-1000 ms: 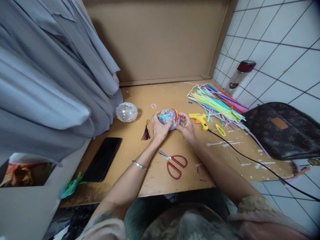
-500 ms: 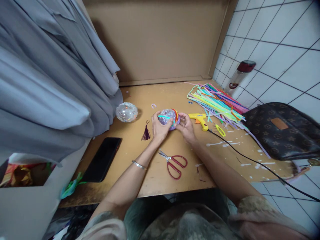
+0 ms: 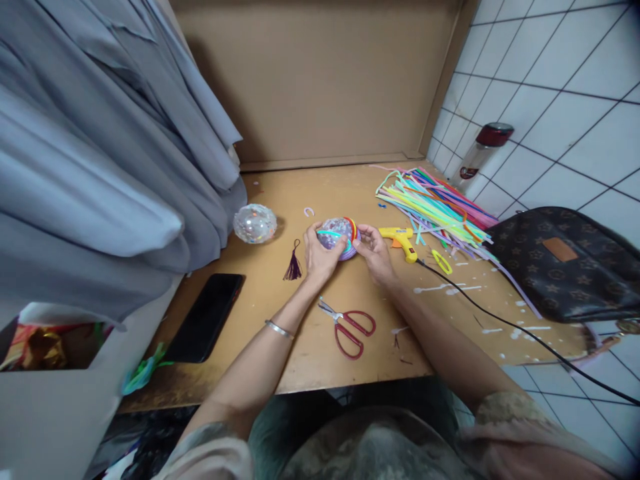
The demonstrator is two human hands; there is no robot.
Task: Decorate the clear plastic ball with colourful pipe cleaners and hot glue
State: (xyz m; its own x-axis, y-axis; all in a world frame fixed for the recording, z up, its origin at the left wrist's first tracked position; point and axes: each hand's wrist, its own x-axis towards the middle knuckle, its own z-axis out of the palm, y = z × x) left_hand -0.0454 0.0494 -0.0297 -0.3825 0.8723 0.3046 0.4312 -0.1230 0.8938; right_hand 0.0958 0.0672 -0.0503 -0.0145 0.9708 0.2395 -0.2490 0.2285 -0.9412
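Note:
Between my hands is a clear patterned ball (image 3: 334,231) with purple, turquoise, yellow and red pipe cleaner strips on it. My left hand (image 3: 321,258) is wrapped round its left and near side, thumb pressed on the front. At the right edge, my right hand (image 3: 374,252) has its thumb and fingers closed on the ball's rim by the red and yellow strips. A dark purple tassel (image 3: 293,263) lies left of my left hand. Scissors with red handles (image 3: 350,328) lie open nearer me. Right of my right hand rests a yellow glue gun (image 3: 401,241).
A second clear ball (image 3: 255,223) and a black phone (image 3: 205,319) are at the left, beside a grey curtain (image 3: 120,147). A pile of coloured pipe cleaners (image 3: 435,203), a bottle (image 3: 480,157) and a brown bag (image 3: 565,263) occupy the right. The glue gun's cord (image 3: 505,319) trails rightward.
My right thumb and fingers have shifted slightly along the ball's right edge. The ball stays in nearly the same place, and the view has moved very little.

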